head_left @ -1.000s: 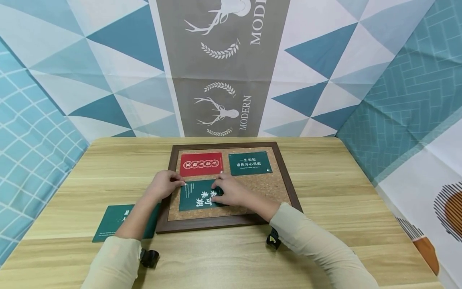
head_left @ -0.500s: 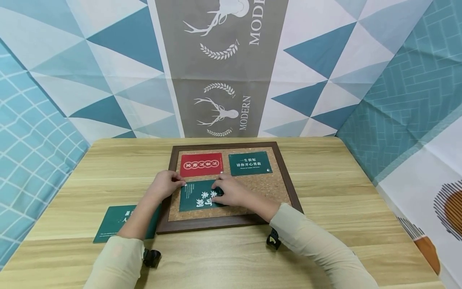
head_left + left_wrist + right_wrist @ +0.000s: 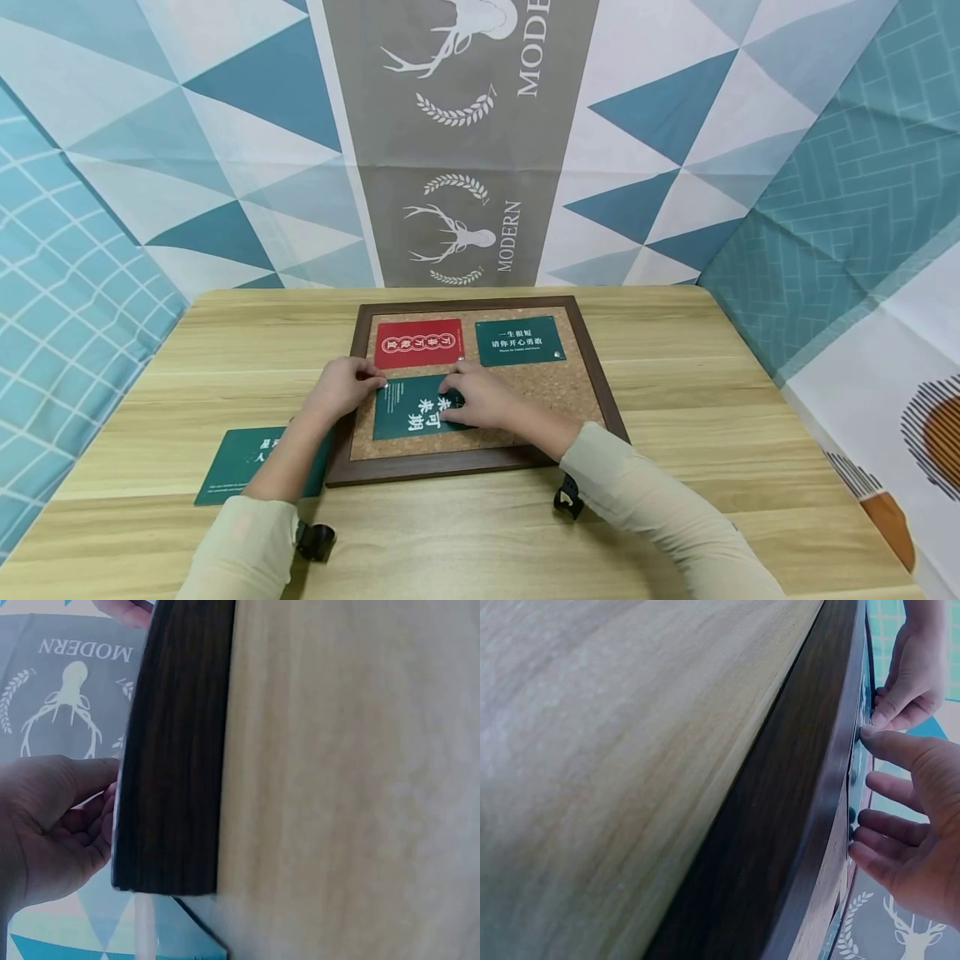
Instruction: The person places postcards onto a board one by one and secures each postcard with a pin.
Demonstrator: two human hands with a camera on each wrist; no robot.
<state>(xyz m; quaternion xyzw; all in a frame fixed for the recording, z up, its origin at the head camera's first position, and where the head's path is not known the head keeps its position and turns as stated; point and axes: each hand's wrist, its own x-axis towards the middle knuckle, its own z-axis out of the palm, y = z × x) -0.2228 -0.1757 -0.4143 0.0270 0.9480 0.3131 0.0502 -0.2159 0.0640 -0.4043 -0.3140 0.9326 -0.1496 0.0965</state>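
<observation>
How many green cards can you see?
3. One green card is on the upper right of the corkboard, one is at its lower left, under the right hand, and one lies on the table, partly hidden by the left forearm. Others could be underneath.

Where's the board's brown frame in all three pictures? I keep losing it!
Head: brown frame just below the middle, around the cork.
Left wrist: brown frame, a dark upright strip left of center.
Right wrist: brown frame, slanting from upper right to the bottom.
Shared landmark: gray backdrop with white deer.
</observation>
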